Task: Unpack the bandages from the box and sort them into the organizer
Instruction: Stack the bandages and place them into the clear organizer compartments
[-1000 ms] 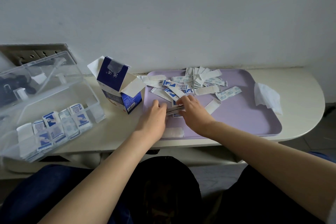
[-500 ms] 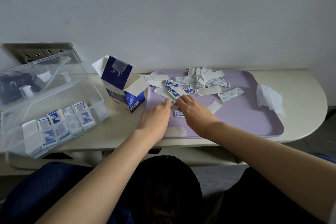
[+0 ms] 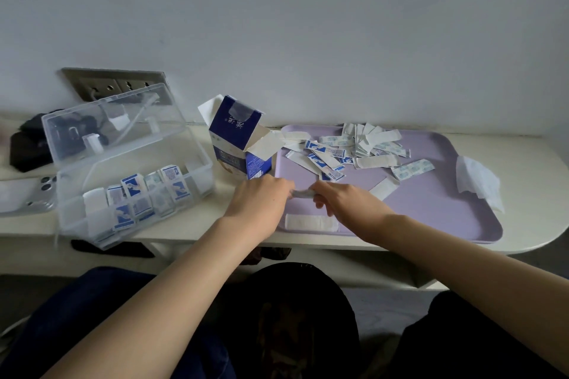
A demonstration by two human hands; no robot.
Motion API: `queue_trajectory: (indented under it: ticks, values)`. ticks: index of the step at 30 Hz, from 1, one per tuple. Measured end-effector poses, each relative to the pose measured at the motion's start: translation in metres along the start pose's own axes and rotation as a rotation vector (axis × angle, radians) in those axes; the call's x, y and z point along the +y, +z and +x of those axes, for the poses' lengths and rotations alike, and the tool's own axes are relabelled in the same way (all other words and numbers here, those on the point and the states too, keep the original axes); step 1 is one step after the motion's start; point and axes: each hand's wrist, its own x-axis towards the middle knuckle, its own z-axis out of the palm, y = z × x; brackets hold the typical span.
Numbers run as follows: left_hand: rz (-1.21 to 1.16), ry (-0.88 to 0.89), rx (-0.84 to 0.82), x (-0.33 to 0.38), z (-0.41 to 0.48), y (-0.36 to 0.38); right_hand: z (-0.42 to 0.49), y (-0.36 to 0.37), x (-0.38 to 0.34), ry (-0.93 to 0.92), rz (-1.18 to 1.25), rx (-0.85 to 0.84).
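A small stack of wrapped bandages (image 3: 303,193) is held between my left hand (image 3: 261,203) and my right hand (image 3: 345,203), just above the near left part of the lilac tray (image 3: 431,209). Loose bandages (image 3: 354,151) lie scattered over the tray's far side, some white, some blue-printed. One large white bandage (image 3: 311,222) lies at the tray's near edge. The opened blue and white box (image 3: 238,138) stands left of the tray. A clear plastic organizer (image 3: 123,163) with its lid up sits further left, several bandage stacks (image 3: 138,197) standing in its front compartments.
A crumpled white tissue (image 3: 478,181) lies on the tray's right edge. A phone (image 3: 24,195) lies left of the organizer, a black object (image 3: 27,144) behind it. Wall sockets (image 3: 114,86) are behind the organizer. The white table (image 3: 523,144) ends in a rounded right edge.
Both hands have drawn back from the pile toward the tray's near edge, bringing a gathered stack of bandages between them. The camera view has shifted left a little.
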Motion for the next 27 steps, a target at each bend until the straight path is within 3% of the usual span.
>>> queue_trajectory:
  ticks: [7,13,17,24,27]
  values:
    - [0.005,-0.004,0.163,-0.031,-0.022,-0.006,0.01,-0.002,-0.035,0.024,0.111,0.022]
    - [-0.194,-0.047,0.181,-0.071,-0.048,-0.023,0.037,-0.015,-0.085,-0.041,0.217,0.189]
    - [-0.238,-0.101,0.27,-0.099,-0.069,-0.032,0.062,-0.021,-0.118,-0.16,0.147,0.313]
    - [-0.341,-0.27,0.509,-0.147,-0.096,-0.034,0.112,-0.029,-0.172,-0.187,0.221,0.212]
    - [-0.318,-0.377,0.527,-0.172,-0.105,-0.027,0.137,-0.034,-0.187,-0.105,0.319,0.223]
